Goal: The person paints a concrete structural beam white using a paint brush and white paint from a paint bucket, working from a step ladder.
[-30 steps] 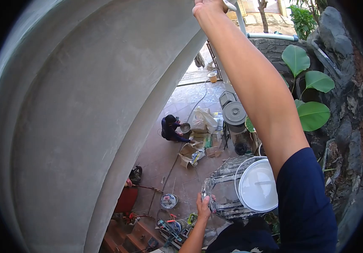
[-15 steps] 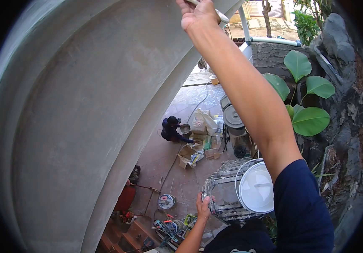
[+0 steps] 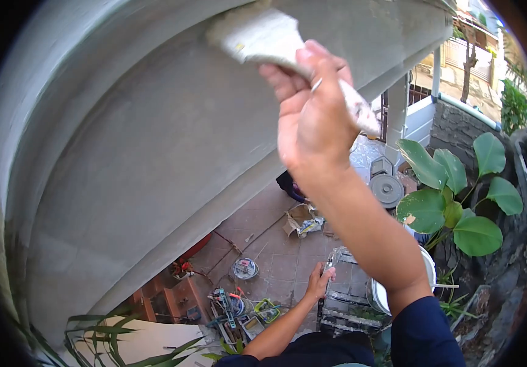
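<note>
My right hand [image 3: 315, 101] is raised and closed around the handle of a wide white brush [image 3: 269, 38]. The brush's blurred bristle end lies against or very near the curved grey wall [image 3: 147, 134] at the top. Lower down, my left hand [image 3: 320, 281] grips the edge of a paint-spattered ladder [image 3: 332, 260]. A white bucket [image 3: 427, 269] stands beside the ladder, partly hidden by my right forearm.
Far below, a person [image 3: 289, 186] is mostly hidden behind the wall edge. A small bucket [image 3: 245, 268], tools [image 3: 230, 309] and an opened bag [image 3: 303, 220] lie on the tiled floor. Large leaves [image 3: 478, 235] and a rough wall [image 3: 459, 131] are at right.
The view has shifted, and my right hand with the brush now shows fully, lower in the picture. The person below is now mostly covered by the wall. My left hand still holds the ladder.
</note>
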`<state>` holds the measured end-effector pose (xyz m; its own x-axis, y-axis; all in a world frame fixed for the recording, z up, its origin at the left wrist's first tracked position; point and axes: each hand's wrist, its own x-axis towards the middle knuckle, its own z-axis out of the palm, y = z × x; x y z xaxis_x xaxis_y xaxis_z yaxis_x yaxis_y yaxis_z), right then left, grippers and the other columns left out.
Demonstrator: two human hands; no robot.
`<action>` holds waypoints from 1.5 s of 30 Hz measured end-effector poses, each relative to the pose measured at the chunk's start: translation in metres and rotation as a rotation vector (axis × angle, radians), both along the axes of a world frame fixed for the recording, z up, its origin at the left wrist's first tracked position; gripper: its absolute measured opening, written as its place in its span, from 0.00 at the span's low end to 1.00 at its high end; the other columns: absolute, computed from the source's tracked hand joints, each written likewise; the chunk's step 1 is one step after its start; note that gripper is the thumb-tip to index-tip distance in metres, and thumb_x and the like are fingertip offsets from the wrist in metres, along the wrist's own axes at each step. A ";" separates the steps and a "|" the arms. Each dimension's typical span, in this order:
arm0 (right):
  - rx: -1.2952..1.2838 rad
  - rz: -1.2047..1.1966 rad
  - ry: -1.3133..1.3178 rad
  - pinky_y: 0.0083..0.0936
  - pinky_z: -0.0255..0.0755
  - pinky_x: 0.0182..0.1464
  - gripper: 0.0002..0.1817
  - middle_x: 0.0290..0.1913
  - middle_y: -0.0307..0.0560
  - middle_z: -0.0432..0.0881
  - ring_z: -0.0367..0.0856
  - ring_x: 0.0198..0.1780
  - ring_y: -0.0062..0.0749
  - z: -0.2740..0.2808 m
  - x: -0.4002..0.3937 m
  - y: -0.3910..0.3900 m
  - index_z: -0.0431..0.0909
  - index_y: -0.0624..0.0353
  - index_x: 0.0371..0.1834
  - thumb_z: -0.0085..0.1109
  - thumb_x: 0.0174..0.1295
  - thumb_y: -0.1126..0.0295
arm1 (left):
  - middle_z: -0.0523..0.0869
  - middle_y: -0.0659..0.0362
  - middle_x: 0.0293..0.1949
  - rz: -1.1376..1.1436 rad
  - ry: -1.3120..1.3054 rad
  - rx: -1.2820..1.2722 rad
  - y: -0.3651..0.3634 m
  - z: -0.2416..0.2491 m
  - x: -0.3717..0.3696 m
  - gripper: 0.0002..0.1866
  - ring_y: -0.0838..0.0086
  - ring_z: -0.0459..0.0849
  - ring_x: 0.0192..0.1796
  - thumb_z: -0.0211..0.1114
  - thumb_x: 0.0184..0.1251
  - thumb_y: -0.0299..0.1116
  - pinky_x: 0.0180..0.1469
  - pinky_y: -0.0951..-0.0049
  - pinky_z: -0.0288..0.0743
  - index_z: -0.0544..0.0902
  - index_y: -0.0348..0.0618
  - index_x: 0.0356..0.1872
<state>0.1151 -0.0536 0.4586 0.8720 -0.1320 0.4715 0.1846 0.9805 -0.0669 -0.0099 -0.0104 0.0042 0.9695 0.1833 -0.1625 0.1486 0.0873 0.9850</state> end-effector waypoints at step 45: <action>-0.679 -0.453 -0.446 0.31 0.79 0.53 0.11 0.46 0.57 0.83 0.85 0.48 0.38 -0.023 -0.124 0.054 0.77 0.68 0.47 0.60 0.63 0.76 | 0.83 0.54 0.34 0.047 -0.162 0.095 0.000 -0.066 0.017 0.34 0.73 0.81 0.33 0.65 0.63 0.58 0.38 0.70 0.75 0.72 0.36 0.56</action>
